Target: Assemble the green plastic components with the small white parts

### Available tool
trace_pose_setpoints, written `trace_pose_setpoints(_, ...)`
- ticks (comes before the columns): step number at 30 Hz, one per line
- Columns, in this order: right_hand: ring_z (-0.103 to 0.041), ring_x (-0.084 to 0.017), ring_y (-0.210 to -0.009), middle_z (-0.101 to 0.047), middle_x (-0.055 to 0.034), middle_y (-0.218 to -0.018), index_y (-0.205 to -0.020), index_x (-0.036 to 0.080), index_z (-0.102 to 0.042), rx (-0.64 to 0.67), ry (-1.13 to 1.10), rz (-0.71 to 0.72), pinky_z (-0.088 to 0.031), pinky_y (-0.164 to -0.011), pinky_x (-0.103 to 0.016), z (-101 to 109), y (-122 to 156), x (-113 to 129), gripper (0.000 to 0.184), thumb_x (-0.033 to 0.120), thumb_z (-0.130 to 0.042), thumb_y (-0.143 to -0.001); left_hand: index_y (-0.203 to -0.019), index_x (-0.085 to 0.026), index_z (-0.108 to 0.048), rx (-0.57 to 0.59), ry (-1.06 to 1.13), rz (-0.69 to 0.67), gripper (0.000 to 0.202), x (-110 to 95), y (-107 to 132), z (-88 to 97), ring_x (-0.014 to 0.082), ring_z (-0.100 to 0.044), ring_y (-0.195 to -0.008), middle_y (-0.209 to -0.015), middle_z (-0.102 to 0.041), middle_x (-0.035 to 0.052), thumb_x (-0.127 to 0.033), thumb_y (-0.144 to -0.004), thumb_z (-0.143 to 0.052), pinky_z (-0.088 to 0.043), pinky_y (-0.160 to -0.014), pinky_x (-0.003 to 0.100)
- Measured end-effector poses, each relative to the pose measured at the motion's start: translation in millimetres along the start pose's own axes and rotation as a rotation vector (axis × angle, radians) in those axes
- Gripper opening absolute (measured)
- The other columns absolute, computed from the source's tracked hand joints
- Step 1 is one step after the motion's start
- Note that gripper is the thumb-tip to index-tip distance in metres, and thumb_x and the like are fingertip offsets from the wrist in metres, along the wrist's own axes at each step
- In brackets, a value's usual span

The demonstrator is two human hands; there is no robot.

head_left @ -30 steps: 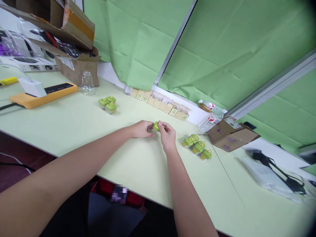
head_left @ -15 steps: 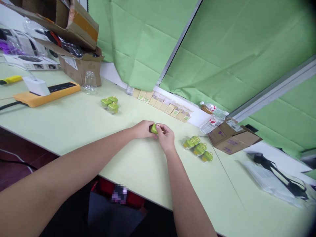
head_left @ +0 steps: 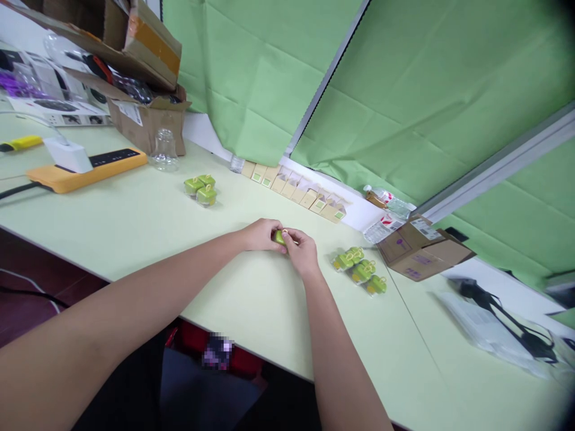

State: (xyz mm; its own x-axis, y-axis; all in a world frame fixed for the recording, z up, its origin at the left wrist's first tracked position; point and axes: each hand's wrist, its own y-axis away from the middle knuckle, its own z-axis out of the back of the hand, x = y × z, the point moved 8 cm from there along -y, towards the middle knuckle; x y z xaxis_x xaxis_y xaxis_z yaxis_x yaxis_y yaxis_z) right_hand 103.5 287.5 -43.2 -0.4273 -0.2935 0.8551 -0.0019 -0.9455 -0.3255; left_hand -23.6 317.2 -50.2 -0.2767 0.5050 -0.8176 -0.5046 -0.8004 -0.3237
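Between my two hands, above the middle of the pale table (head_left: pixel 242 293), is a small green-lidded container (head_left: pixel 279 237) with a yellow loop on top. My left hand (head_left: pixel 263 235) wraps its fingers round the left side of it. From the right, my right hand (head_left: pixel 302 248) grips it with the thumb on the lid near the loop. The container's lower part is hidden by my fingers. Similar clear containers with green lids stand in a cluster (head_left: pixel 206 194) to the left and in another group (head_left: pixel 354 258) to the right.
Small tan cartons (head_left: pixel 296 188) line the wall at the back. An orange power strip (head_left: pixel 90 170), a clear jar (head_left: pixel 165 152) and a torn cardboard box (head_left: pixel 144 123) are at left. A cardboard box (head_left: pixel 420 248), plastic bottles (head_left: pixel 389 209) and black cables (head_left: pixel 507 317) lie to the right.
The container has shifted very slightly in my hands, with my right thumb a little lower on its lid. Both hands keep their hold, and the groups on the table stay put.
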Motion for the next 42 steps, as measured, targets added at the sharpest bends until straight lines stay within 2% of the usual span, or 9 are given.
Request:
trace_pose_setpoints(6, -0.066, -0.022, -0.09, -0.074, -0.0076, -0.098, -0.093, 0.019, -0.073, -0.003, 0.002, -0.056, -0.053, -0.078, -0.032, 1, 0, -7, 0.039, 0.054, -0.066, -0.077, -0.092, -0.018, -0.064, 0.004, 0.041, -0.022, 0.041, -4, 4, 0.2, 0.0141, -0.055, -0.069, -0.079, -0.063, 0.0008, -0.046, -0.065, -0.077, -0.041, -0.061, 0.026)
trace_pose_setpoints(10, -0.065, -0.02, -0.081, -0.073, -0.0056, -0.089, -0.091, 0.018, -0.072, 0.023, -0.075, -0.08, -0.052, -0.071, -0.03, -1, -1, -10, 0.041, 0.056, -0.068, -0.074, -0.095, -0.017, -0.064, 0.016, 0.133, -0.019, 0.035, 0, 3, -1.8, 0.0128, -0.054, -0.068, -0.078, -0.061, 0.0005, -0.04, -0.07, -0.074, -0.042, -0.062, 0.026)
trace_pose_setpoints(18, -0.064, -0.017, -0.074, -0.073, -0.0046, -0.084, -0.087, 0.018, -0.071, 0.028, -0.197, -0.163, -0.051, -0.068, -0.029, -4, 0, -11, 0.041, 0.054, -0.075, -0.067, -0.094, -0.016, -0.061, 0.091, 0.346, -0.001, 0.033, 6, -2, -8.9, 0.0123, -0.057, -0.071, -0.08, -0.062, 0.0006, -0.033, -0.07, -0.076, -0.045, -0.067, 0.027)
trace_pose_setpoints(27, -0.063, -0.017, -0.075, -0.072, -0.0041, -0.085, -0.087, 0.018, -0.069, 0.039, -0.124, -0.112, -0.05, -0.07, -0.029, -3, -1, -9, 0.035, 0.051, -0.07, -0.074, -0.095, -0.016, -0.062, 0.083, 0.336, 0.009, 0.034, 7, -3, -8.1, 0.0123, -0.057, -0.071, -0.079, -0.061, 0.0001, -0.033, -0.069, -0.076, -0.046, -0.067, 0.027)
trace_pose_setpoints(31, -0.064, -0.017, -0.077, -0.072, -0.0032, -0.088, -0.085, 0.02, -0.068, 0.04, 0.03, -0.035, -0.049, -0.072, -0.028, 3, 0, -2, 0.03, 0.049, -0.063, -0.079, -0.094, -0.015, -0.064, 0.007, 0.454, 0.082, 0.037, 11, -7, -0.6, 0.0177, -0.062, -0.091, -0.094, -0.067, 0.0061, -0.033, -0.065, -0.078, -0.049, -0.083, 0.033)
trace_pose_setpoints(33, -0.065, -0.017, -0.074, -0.072, -0.0021, -0.087, -0.083, 0.022, -0.066, 0.015, 0.177, -0.025, -0.048, -0.069, -0.028, 13, 1, 3, 0.026, 0.047, -0.059, -0.082, -0.095, -0.016, -0.064, -0.033, 0.51, 0.128, 0.038, 15, -8, 2.9, 0.02, -0.062, -0.099, -0.102, -0.067, 0.0087, -0.034, -0.065, -0.078, -0.049, -0.087, 0.035)
trace_pose_setpoints(36, -0.064, -0.018, -0.072, -0.071, -0.0019, -0.083, -0.08, 0.023, -0.065, -0.039, 0.467, -0.047, -0.044, -0.067, -0.029, 37, 5, 11, 0.018, 0.038, -0.055, -0.084, -0.093, -0.016, -0.065, -0.049, 0.48, 0.174, 0.036, 21, -9, 3.6, 0.0207, -0.062, -0.099, -0.103, -0.068, 0.0088, -0.036, -0.066, -0.078, -0.049, -0.088, 0.036)
trace_pose_setpoints(39, -0.061, -0.02, -0.069, -0.07, -0.005, -0.076, -0.075, 0.024, -0.065, -0.119, 0.743, -0.144, -0.041, -0.063, -0.031, 75, 12, 11, 0.014, 0.032, -0.056, -0.082, -0.091, -0.016, -0.067, -0.024, 0.386, 0.169, 0.034, 24, -9, 1.0, 0.0197, -0.063, -0.096, -0.099, -0.07, 0.0076, -0.036, -0.066, -0.078, -0.047, -0.092, 0.037)
trace_pose_setpoints(42, -0.059, -0.021, -0.061, -0.067, -0.0065, -0.066, -0.066, 0.023, -0.065, -0.144, 0.915, -0.336, -0.039, -0.058, -0.031, 122, 24, -3, 0.011, 0.028, -0.061, -0.074, -0.092, -0.016, -0.068, 0.022, 0.336, 0.172, 0.035, 24, -8, -2.3, 0.0192, -0.064, -0.093, -0.096, -0.071, 0.0069, -0.038, -0.067, -0.076, -0.048, -0.09, 0.035)
